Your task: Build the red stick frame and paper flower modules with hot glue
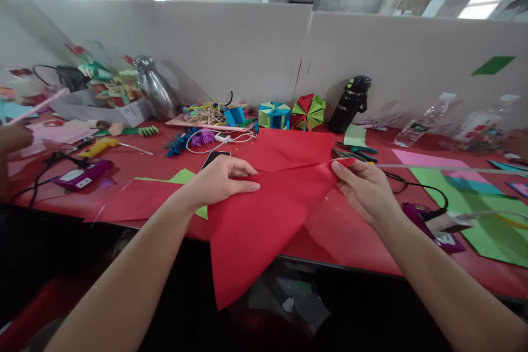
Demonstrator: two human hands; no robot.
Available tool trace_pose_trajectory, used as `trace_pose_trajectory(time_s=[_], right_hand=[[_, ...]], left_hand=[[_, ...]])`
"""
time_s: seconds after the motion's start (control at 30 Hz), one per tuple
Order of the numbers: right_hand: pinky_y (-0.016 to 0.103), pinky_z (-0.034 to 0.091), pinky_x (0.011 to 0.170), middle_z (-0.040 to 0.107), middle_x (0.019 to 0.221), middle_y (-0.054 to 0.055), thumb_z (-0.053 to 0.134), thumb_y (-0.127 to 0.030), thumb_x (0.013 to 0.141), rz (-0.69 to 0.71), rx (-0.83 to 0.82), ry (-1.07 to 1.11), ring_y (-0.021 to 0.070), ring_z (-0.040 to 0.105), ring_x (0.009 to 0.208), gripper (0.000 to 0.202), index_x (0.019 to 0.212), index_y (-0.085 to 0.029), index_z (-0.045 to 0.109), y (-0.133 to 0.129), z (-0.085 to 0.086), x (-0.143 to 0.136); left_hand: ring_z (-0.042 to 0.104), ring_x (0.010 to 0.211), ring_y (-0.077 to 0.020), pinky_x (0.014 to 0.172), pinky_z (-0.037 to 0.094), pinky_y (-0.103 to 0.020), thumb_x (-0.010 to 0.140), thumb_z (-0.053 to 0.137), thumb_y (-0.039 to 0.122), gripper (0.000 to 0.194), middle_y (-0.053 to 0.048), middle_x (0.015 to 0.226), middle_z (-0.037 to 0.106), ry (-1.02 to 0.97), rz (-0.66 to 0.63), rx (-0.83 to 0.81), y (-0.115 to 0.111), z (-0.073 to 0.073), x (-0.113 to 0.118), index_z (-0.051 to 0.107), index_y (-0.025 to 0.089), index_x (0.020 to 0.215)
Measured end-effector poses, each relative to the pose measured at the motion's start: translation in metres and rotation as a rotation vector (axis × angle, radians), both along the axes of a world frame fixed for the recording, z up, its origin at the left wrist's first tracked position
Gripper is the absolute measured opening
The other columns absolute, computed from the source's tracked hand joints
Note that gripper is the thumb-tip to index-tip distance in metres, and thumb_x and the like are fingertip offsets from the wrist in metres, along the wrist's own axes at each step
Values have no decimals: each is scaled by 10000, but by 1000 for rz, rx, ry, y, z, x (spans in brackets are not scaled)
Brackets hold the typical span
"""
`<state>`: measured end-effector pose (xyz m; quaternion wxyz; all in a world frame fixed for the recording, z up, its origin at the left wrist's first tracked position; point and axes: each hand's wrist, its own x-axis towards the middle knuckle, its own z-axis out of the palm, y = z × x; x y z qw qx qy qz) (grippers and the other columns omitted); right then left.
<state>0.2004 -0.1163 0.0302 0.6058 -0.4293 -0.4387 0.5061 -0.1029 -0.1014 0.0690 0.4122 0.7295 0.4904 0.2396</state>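
Note:
A large sheet of red paper [264,220] is stretched between my two hands, its lower corner hanging past the table's front edge. My left hand [226,179] pinches the sheet's left side between thumb and fingers. At the upper right, my right hand [363,184] grips a corner of the same sheet, with the thumb on top. Behind the fold line, an upper rectangular part of red paper [295,148] lies toward the back; I cannot tell whether it belongs to the same sheet. A phone [215,158] lies just beyond my left hand, partly covered by it.
Red and green paper sheets [138,198] lie at left, near a purple power strip [82,173] and a yellow glue gun [98,148]. A black bottle [350,104], paper models [274,115] and a metal jug [154,88] stand behind. Another person's hand [14,137] shows far left.

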Motion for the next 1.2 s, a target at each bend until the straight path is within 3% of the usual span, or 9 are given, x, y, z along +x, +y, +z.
trace_pose_trajectory(time_s=[0.23,0.43,0.63,0.93,1.2], right_hand=[[403,551,926,740,844,17,857,-339,683,-15,7,19,200,694,873,177,810,-252,770,-2,1,2],[398,583,841,747,837,31,816,-412,728,46,1,7,209,695,848,192,808,-243,772,-4,8,4],[305,577,742,730,797,-2,876,-336,657,-19,-53,38,140,670,744,179,765,-244,767,-1,4,8],[266,550,737,719,788,-21,878,-293,652,-47,-52,80,111,659,749,168,759,-240,760,0,0,5],[303,562,784,727,832,-4,875,-305,661,-41,-47,89,135,661,789,170,763,-233,759,-1,-1,3]], left_hand=[[715,869,-207,724,547,-264,720,782,396,310,-30,924,770,-39,1,-31,-1,1,-2,710,205,953],[717,923,-218,782,571,-293,681,814,368,360,-38,974,768,-98,15,-73,-2,2,-3,705,206,983],[713,945,-205,830,566,-296,651,841,342,382,-37,976,761,-134,0,-37,0,-1,-4,702,201,977],[721,874,-195,737,564,-260,674,831,355,338,-47,928,770,-166,34,-86,-4,2,3,712,191,944],[724,813,-202,678,561,-254,658,839,414,336,-50,846,771,-142,77,-13,-3,-3,4,734,184,879]])
